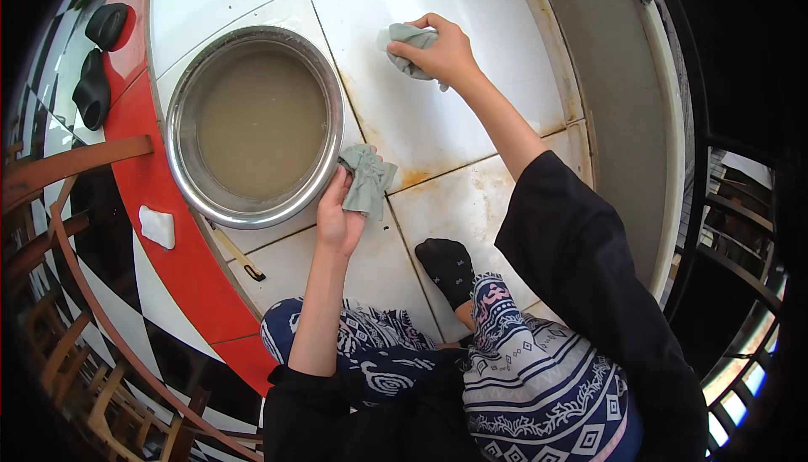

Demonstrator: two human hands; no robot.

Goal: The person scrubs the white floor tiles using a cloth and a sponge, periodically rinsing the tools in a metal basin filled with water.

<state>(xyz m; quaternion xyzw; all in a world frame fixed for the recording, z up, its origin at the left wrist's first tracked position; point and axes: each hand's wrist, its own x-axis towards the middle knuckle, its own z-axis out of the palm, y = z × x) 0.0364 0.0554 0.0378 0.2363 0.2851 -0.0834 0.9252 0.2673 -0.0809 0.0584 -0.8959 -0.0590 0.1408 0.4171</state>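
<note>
Grey-green cloth point(410, 37) sits bunched inside the right hand point(447, 52)

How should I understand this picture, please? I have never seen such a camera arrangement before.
There is no machine here: a person works with bare hands. The one picture comes from a wide fisheye camera worn on the head, looking down, so straight edges bend near its border. On the white tiles stands a metal basin of cloudy liquid. Beside it, the left hand holds a grey-green cloth; farther forward, the right hand holds a second cloth.
</note>
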